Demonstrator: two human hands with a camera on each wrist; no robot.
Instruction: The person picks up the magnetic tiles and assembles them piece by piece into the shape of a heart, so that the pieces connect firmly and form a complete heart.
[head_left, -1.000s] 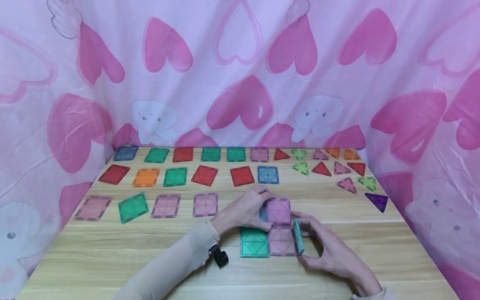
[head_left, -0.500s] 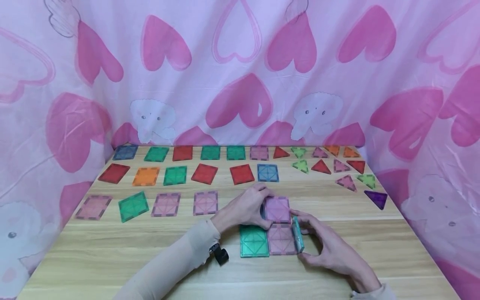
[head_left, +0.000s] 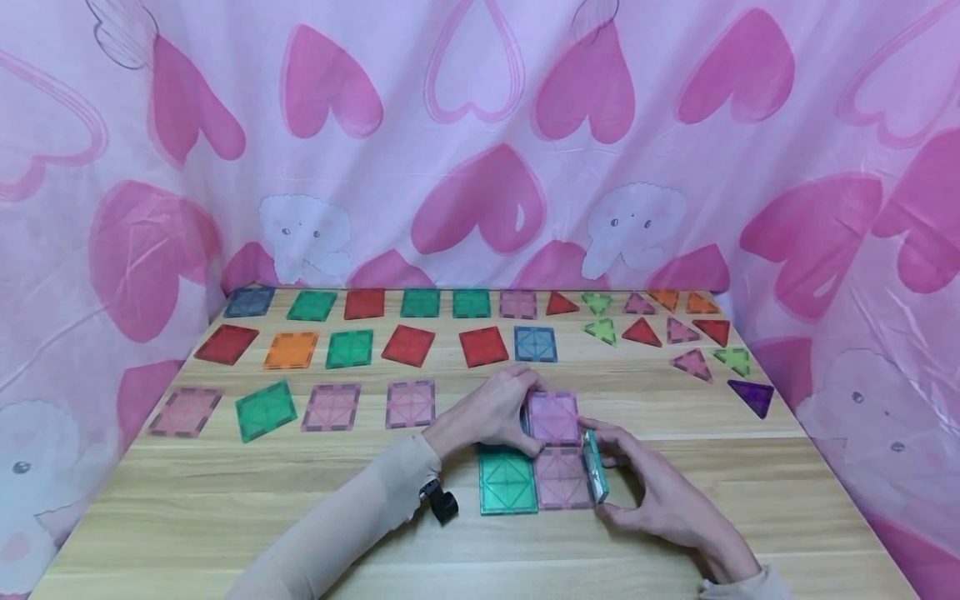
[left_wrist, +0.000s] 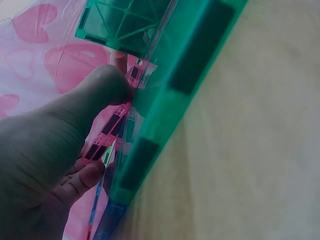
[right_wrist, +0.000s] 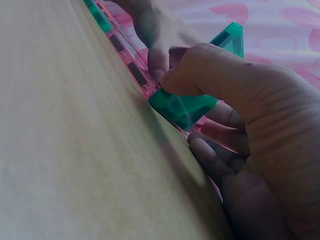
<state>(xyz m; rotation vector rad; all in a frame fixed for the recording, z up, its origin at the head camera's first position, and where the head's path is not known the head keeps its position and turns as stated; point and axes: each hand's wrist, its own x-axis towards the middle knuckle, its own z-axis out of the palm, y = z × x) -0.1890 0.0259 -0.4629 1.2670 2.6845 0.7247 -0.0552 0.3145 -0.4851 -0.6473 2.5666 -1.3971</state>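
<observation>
My left hand (head_left: 495, 410) curls its thumb and fingers about the left side of a pink square magnetic tile (head_left: 555, 417); a dark bluish edge shows beside it, mostly hidden. Flat in front lie a green square tile (head_left: 507, 483) and another pink square tile (head_left: 562, 478), side by side. My right hand (head_left: 652, 492) pinches a green magnetic tile (head_left: 596, 467) between thumb and fingers. It stands on edge, leaning a little, along the near pink tile's right side. In the right wrist view this green tile (right_wrist: 182, 105) sits close to the tabletop, the left thumb beyond it.
Loose square tiles, such as a red one (head_left: 483, 347) and a blue one (head_left: 536, 343), lie in rows at the back and left. Several triangular tiles, including a purple one (head_left: 752, 398), lie back right. A pink heart-print curtain (head_left: 480, 200) surrounds the wooden table (head_left: 300, 517).
Both hands and the tiles they hold stay nearly in place. The bluish edge by the left hand shows less than a second ago. The head view has shifted slightly.
</observation>
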